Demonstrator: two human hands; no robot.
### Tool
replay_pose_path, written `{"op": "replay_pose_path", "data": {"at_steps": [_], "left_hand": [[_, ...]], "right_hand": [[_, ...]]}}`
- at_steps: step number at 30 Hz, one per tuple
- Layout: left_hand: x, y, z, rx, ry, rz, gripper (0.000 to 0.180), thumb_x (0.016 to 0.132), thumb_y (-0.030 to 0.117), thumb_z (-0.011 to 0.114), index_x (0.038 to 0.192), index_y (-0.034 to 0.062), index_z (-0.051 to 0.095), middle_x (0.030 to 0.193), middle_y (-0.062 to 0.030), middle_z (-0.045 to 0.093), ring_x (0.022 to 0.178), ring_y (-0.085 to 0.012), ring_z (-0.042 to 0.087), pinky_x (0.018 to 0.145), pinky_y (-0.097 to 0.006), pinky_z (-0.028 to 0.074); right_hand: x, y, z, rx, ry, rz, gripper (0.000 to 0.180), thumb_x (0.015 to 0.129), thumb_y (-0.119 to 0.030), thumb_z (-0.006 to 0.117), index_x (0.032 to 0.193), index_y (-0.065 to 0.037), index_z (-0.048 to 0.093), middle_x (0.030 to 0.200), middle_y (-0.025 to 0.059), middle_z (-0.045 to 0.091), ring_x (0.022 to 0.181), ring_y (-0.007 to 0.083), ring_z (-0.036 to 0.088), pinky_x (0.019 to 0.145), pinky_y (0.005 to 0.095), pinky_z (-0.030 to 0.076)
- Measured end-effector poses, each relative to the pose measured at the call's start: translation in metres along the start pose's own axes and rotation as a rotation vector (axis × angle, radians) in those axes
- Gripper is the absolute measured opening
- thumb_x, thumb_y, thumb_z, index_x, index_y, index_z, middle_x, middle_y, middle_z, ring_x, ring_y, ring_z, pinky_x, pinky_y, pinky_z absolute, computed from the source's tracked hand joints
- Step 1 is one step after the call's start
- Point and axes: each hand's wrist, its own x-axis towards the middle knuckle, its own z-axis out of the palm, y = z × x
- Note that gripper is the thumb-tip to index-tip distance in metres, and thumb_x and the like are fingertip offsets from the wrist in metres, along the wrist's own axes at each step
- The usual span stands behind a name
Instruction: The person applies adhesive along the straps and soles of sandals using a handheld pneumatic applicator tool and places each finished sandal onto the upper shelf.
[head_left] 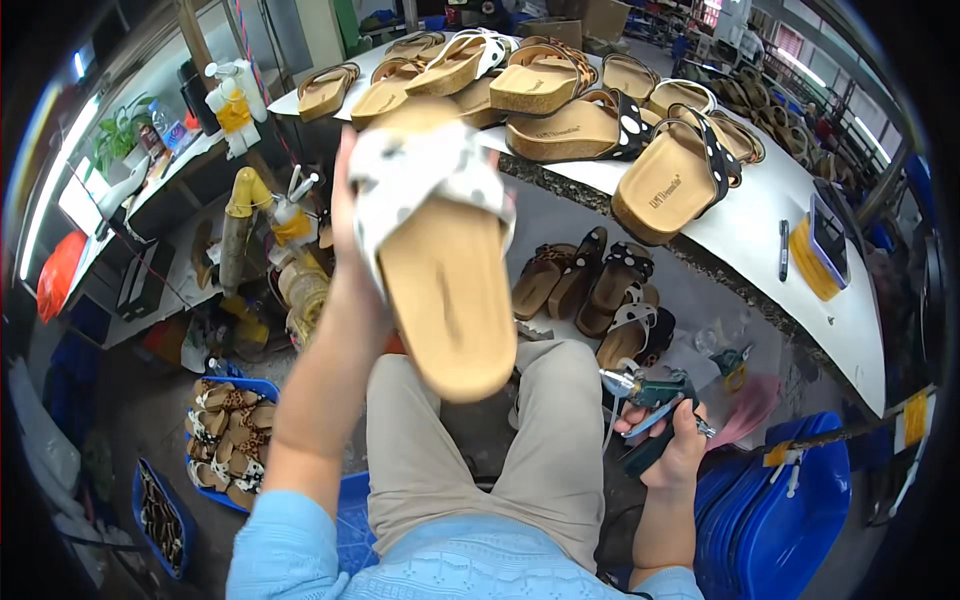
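Observation:
A white slide sandal [450, 290] with dark dots on its crossed straps and a tan footbed is raised in front of me, toe end up and slightly blurred. My left hand [362, 285] is closed round its left side, with fingertips showing past the right edge of the strap. Over by my right knee, my right hand [677, 450] grips a dark green spray gun [660, 388] with a silver nozzle and a blue trigger. The nozzle points left, apart from the sandal.
Several finished-looking sandals [560, 125] stand along the curved white table [800, 300], beside a pen [783, 250]. More sandals [590, 285] lie below its edge. A blue basket of sandals [240, 383] is at my left; stacked blue tubs [800, 530] are at my right.

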Motion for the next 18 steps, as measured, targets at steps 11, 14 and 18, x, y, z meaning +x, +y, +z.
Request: {"op": "replay_pose_path", "data": {"at_steps": [11, 14, 18], "left_hand": [[0.176, 0.042, 0.058, 0.301, -0.183, -0.199, 0.081, 0.092, 0.058, 0.061, 0.141, -0.0049, 0.044, 0.135, -0.0269, 0.052, 0.124, -0.0422, 0.052, 0.109, -0.055, 0.045], [0.254, 0.060, 0.047, 0.489, -0.062, -0.135, 0.063, 0.089, 0.045, 0.074, 0.128, -0.0025, 0.062, 0.118, -0.0199, 0.071, 0.107, -0.0364, 0.068, 0.100, -0.053, 0.052], [0.279, 0.023, -0.008, 1.619, 0.388, -0.017, 0.034, 0.085, 0.016, 0.078, 0.110, -0.0063, 0.071, 0.106, -0.0166, 0.075, 0.092, -0.0321, 0.072, 0.087, -0.041, 0.058]], "right_hand": [[0.002, 0.003, -0.026, 0.208, 0.104, 0.025, 0.047, 0.104, -0.044, 0.052, 0.082, -0.004, 0.061, 0.086, 0.0157, 0.067, 0.083, 0.0312, 0.064, 0.077, 0.0414, 0.056], [0.004, 0.005, -0.022, 0.177, 0.019, 0.085, 0.045, 0.102, -0.042, 0.057, 0.078, -0.004, 0.060, 0.088, 0.0175, 0.069, 0.087, 0.0320, 0.066, 0.079, 0.0430, 0.057], [-0.001, 0.007, -0.028, 0.215, 0.023, 0.053, 0.047, 0.102, -0.043, 0.058, 0.074, -0.004, 0.059, 0.087, 0.0170, 0.070, 0.086, 0.0298, 0.068, 0.078, 0.0441, 0.060]]}}
